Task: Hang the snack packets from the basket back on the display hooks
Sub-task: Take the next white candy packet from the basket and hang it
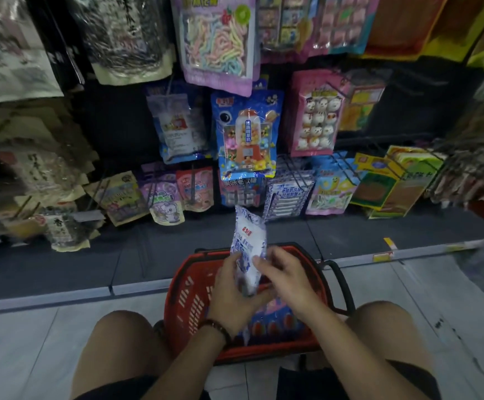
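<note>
One red basket [190, 287] on floor between knees. One white-blue packet [248, 235] held upright directly above basket, both hands on it. Two hands: left hand [227, 297] fingers curled round packet's lower half, gripping it; right hand [285, 277] fingers [259, 261] half bent, tips pinching packet's right edge. Inside basket: more packets [275, 319] under hands, count unclear. Behind basket: display hooks [295, 172] carrying many hanging packets.
</note>
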`<state>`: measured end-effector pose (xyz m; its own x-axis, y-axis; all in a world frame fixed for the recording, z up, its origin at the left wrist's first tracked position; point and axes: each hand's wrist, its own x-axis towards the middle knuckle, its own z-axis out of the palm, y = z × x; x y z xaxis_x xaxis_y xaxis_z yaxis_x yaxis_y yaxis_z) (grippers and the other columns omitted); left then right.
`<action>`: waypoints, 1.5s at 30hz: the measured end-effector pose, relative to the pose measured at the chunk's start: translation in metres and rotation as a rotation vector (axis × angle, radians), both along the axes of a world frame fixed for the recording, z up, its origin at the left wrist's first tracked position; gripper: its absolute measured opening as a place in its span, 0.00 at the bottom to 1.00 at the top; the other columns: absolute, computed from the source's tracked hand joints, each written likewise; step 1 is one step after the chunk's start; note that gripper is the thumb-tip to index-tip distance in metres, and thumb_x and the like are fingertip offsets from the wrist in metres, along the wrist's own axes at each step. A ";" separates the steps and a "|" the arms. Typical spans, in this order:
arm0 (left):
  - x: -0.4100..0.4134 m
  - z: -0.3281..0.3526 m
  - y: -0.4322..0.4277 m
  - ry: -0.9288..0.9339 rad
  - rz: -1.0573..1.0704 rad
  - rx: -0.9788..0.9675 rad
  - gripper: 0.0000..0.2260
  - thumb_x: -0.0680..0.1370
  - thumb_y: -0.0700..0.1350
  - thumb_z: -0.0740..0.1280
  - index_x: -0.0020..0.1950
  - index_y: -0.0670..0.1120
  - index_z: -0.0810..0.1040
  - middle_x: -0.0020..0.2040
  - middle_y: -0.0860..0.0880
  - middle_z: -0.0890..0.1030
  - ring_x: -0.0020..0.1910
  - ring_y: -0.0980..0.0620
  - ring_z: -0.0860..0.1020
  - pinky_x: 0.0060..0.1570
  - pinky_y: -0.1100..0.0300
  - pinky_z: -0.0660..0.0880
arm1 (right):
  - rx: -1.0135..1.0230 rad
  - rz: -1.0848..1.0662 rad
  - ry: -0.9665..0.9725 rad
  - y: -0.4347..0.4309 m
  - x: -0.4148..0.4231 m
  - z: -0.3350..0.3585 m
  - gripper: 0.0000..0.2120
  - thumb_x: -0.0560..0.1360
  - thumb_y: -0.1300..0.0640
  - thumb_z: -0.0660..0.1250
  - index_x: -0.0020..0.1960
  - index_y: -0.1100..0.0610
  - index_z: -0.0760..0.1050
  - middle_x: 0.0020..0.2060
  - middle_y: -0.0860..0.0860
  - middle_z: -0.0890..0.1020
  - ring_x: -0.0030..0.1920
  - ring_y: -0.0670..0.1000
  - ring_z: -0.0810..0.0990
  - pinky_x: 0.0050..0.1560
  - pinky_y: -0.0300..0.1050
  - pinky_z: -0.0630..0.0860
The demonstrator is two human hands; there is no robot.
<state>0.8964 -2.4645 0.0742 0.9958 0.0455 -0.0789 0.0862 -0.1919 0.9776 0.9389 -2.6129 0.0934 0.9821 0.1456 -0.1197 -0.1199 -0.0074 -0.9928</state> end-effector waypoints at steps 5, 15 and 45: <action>0.012 0.007 0.012 0.044 0.173 -0.045 0.06 0.80 0.49 0.72 0.57 0.53 0.83 0.50 0.59 0.88 0.52 0.57 0.85 0.50 0.60 0.81 | -0.067 0.075 -0.100 -0.007 -0.002 0.001 0.06 0.82 0.55 0.70 0.52 0.49 0.87 0.48 0.47 0.89 0.50 0.46 0.87 0.52 0.40 0.81; 0.041 0.030 0.033 0.114 -0.016 0.013 0.10 0.77 0.55 0.75 0.56 0.56 0.84 0.53 0.60 0.87 0.51 0.62 0.85 0.54 0.58 0.80 | 0.125 -0.069 0.097 -0.058 0.051 -0.015 0.13 0.81 0.59 0.73 0.65 0.55 0.81 0.54 0.59 0.87 0.49 0.51 0.87 0.45 0.40 0.82; 0.279 -0.063 -0.103 0.203 0.090 0.031 0.12 0.82 0.54 0.68 0.47 0.47 0.81 0.42 0.47 0.84 0.41 0.48 0.80 0.47 0.49 0.79 | 0.039 -0.475 0.081 -0.136 0.252 -0.108 0.17 0.82 0.46 0.71 0.47 0.59 0.73 0.42 0.54 0.75 0.43 0.55 0.76 0.47 0.53 0.74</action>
<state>1.1757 -2.5674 0.0110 0.9514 0.1392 -0.2748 0.2991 -0.2040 0.9321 1.1910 -2.7492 -0.0142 0.9286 -0.3114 -0.2017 -0.1778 0.1037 -0.9786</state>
